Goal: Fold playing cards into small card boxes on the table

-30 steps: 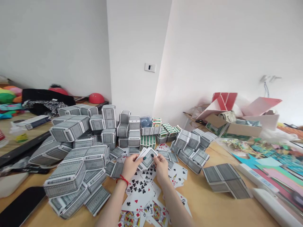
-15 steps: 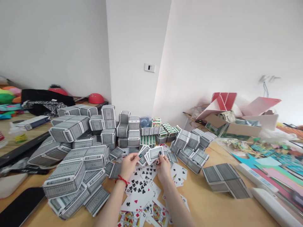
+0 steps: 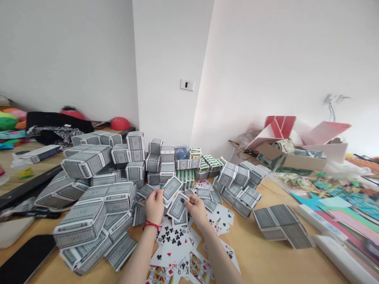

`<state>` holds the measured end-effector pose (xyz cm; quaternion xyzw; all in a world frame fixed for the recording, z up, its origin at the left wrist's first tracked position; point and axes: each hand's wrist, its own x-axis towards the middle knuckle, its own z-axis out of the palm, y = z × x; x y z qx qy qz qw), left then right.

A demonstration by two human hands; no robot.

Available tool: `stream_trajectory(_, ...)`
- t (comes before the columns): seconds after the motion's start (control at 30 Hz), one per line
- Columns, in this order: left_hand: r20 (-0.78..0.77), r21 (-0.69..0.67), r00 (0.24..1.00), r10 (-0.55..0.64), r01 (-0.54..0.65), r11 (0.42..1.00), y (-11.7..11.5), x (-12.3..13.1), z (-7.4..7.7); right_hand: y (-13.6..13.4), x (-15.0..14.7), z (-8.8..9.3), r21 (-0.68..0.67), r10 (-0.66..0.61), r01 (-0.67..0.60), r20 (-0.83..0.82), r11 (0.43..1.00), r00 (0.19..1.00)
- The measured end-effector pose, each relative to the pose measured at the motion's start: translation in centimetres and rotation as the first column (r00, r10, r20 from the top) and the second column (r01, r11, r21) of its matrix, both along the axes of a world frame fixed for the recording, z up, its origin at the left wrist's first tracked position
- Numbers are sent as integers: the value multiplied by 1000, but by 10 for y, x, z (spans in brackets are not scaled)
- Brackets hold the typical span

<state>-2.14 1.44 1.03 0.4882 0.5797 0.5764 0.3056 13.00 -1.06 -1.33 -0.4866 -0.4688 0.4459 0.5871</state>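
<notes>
Between thumb and fingers, my left hand (image 3: 155, 205) pinches a playing card (image 3: 172, 190) with its patterned grey back up. My right hand (image 3: 195, 208) grips another playing card (image 3: 178, 206), also back up and tilted, its edge overlapping the left one's. More card backs peek out below them; I cannot tell whether those are held. Face-up cards (image 3: 174, 235), clubs among them, lie spread on the table under my wrists, with kings and other face cards (image 3: 197, 266) nearer to me. Folded-card blocks (image 3: 118, 196) are stacked left of my hands.
More card blocks (image 3: 237, 191) stand right of the hands, and a joined card piece (image 3: 281, 225) lies farther right. Green-and-white card boxes (image 3: 185, 178) stand at the back. A black phone-like slab (image 3: 28, 258) lies front left, a white power strip (image 3: 322, 223) at right, cardboard boxes (image 3: 304, 159) behind.
The fanned cards held between both hands have come apart into separately angled cards. My hands have moved slightly down, the left also a little left, and some backs now lie lower.
</notes>
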Motion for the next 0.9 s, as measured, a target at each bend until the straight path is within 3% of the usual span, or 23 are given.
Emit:
stream_trajectory(0.07,41,6,999,-7,6,1000,1,0,0,0,0,0,23,-43,42,54,999,998)
stream_trajectory(0.17,97,17,989,-110,109,994,0,1,3,-3,-2,4,64,-63,60,62,996,996)
stream_trajectory(0.43,-40,74,906,-421,423,903,-9,11,5,-10,2,15,14,-70,74,-174,997,982)
stream_trajectory(0.57,39,82,902,-429,425,902,-7,11,3,-6,4,11,-58,-100,89,-226,994,969)
stream_trajectory(0.77,278,57,867,-414,415,908,-1,9,-2,-7,3,12,-55,-106,95,-259,994,960)
stream_trajectory(0.9,358,148,840,-407,379,914,2,7,-5,-9,4,16,-44,-117,109,-298,993,947)
